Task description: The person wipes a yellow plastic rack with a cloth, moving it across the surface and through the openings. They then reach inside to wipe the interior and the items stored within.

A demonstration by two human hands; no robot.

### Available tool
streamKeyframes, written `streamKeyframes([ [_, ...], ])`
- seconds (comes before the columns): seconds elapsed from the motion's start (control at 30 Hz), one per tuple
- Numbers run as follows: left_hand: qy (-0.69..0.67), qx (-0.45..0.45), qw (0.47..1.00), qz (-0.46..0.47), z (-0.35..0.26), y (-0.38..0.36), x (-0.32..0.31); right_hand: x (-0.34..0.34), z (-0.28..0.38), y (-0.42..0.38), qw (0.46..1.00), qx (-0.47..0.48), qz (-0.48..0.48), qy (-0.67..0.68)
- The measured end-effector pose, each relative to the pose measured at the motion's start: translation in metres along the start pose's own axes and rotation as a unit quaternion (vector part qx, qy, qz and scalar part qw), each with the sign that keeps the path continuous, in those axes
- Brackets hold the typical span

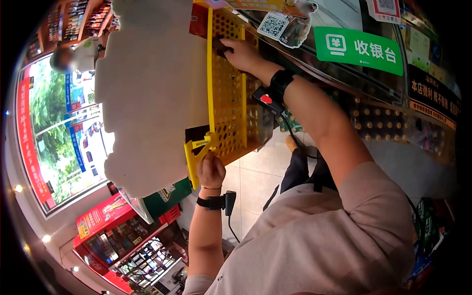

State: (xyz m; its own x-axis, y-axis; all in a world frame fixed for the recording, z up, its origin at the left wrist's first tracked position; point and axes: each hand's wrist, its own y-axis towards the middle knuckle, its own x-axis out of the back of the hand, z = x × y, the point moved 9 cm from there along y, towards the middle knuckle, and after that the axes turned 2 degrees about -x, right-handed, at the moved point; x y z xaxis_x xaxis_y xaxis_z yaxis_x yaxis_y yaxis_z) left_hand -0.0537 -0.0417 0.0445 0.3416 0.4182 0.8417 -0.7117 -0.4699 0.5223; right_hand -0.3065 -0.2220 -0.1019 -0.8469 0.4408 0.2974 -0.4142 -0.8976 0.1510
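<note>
A yellow perforated metal shelf rack [228,118] stands before me, its panel full of round holes. My left hand [211,171] is closed at its lower corner, fingers pinched on a yellow bracket [200,145] of the rack. Higher up, my right hand [242,54] reaches over the panel near its upper end. Its fingers curl at a dark spot by the panel's edge, and what they grip there is hidden. Black straps with small devices are on both wrists.
A large pale blurred area [152,98] covers the scene left of the rack. To the right is a glass counter with a green sign [361,50]. Bottles with light caps [378,124] stand below it. A red cabinet [105,216] is at lower left, and another person [81,54] at upper left.
</note>
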Motion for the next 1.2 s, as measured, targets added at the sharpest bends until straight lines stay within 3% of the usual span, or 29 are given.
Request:
streamKeyframes([
  [0.03,0.0,0.001,1.0,0.0,0.001,-0.001,0.0,0.003,0.005,0.002,0.997,0.037,-0.018,-0.063],
  [0.13,0.013,-0.002,1.0,0.001,0.001,-0.003,-0.001,0.007,0.011,-0.002,0.991,0.017,0.053,-0.125],
  [0.23,0.005,-0.005,1.0,-0.004,0.0,-0.002,0.0,0.008,0.014,-0.004,0.983,0.007,0.064,-0.175],
  [0.33,0.0,0.001,1.0,-0.003,-0.001,-0.001,0.001,-0.014,0.002,-0.007,0.997,-0.06,0.035,0.039],
  [0.43,-0.004,0.001,1.0,0.003,-0.001,0.0,0.0,-0.024,-0.001,-0.009,0.94,-0.201,0.105,0.254],
  [0.57,-0.004,0.005,1.0,0.003,-0.001,0.0,0.0,-0.03,0.003,-0.009,0.889,-0.186,0.128,0.398],
  [0.63,-0.004,-0.001,1.0,0.002,-0.002,0.002,0.0,-0.022,0.0,-0.009,0.976,-0.101,0.079,0.177],
  [0.67,-0.007,-0.003,1.0,0.002,-0.003,0.002,0.0,-0.018,0.0,-0.01,0.995,-0.058,0.053,0.061],
  [0.77,-0.009,-0.007,1.0,0.005,-0.003,0.002,0.0,0.009,0.021,-0.015,0.961,0.068,0.047,-0.263],
  [0.8,-0.005,-0.007,1.0,0.008,-0.002,0.002,0.0,0.008,0.019,-0.013,0.961,0.066,0.045,-0.263],
  [0.9,-0.003,-0.009,1.0,0.008,-0.004,0.002,0.0,-0.006,0.009,-0.009,0.994,0.056,-0.01,-0.088],
  [0.97,-0.002,-0.012,1.0,0.002,-0.004,0.003,0.001,-0.019,-0.002,-0.008,0.996,-0.057,0.06,0.034],
  [1.07,0.001,-0.013,1.0,0.0,-0.002,0.0,0.0,-0.028,-0.005,-0.015,0.958,-0.153,0.099,0.221],
  [1.2,-0.001,-0.006,1.0,0.003,-0.002,0.0,0.0,-0.035,-0.008,-0.029,0.885,-0.195,0.17,0.386],
])
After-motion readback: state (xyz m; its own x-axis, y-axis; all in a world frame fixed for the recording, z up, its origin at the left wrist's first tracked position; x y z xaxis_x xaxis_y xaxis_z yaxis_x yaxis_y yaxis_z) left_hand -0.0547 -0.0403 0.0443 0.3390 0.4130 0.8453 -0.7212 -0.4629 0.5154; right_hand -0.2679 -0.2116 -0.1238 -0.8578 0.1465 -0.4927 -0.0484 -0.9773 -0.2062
